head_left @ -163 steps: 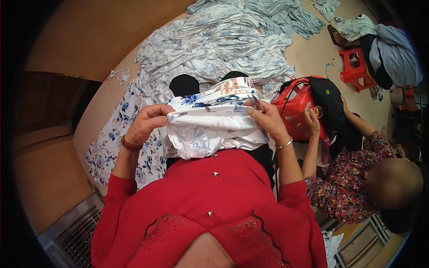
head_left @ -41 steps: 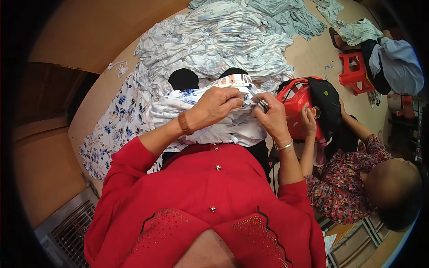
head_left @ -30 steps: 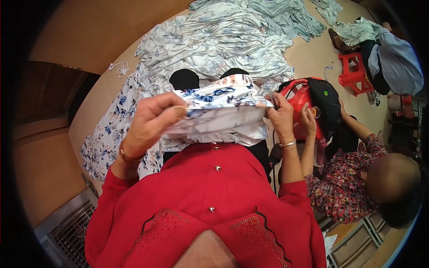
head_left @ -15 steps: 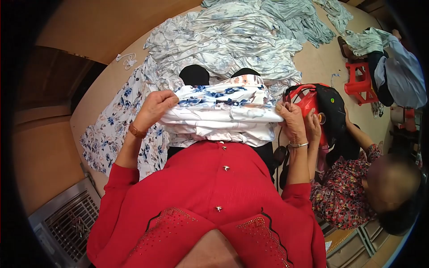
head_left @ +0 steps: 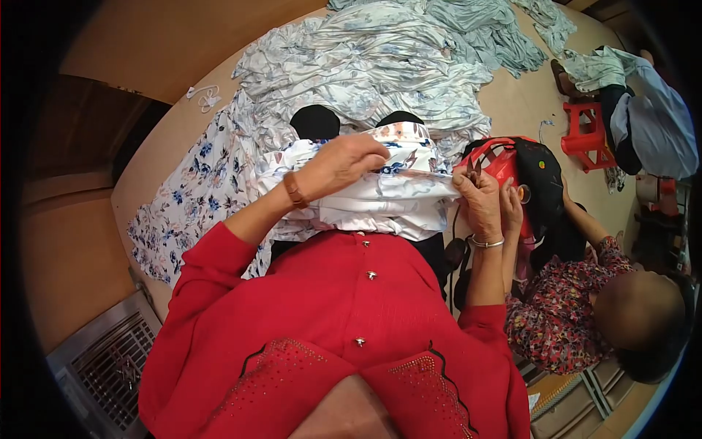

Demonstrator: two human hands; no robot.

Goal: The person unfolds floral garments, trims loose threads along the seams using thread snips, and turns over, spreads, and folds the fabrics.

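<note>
White floral fabric [head_left: 409,186] with blue and brown flowers lies folded across my lap. At its right end, my right hand [head_left: 480,203] is closed, pinching the fabric's edge between thumb and fingers. Dark pointed blades, like those of thread snips [head_left: 474,171], stick up from the same hand. My left hand [head_left: 342,164] is over the middle of the fabric with its fingers drawn together in a pinch. Whatever is between those fingertips, if anything, is too small to make out.
A large heap of pale floral cloth [head_left: 365,66] spreads beyond my knees, with blue-flowered cloth [head_left: 186,197] at left. On my right, a co-worker [head_left: 563,314] sits close by a red and black bag [head_left: 537,179]. A red stool [head_left: 587,135] stands farther off.
My left hand has let go of the fabric's left end and moved right, over its middle. That left end has slackened. My right hand stays at the right edge.
</note>
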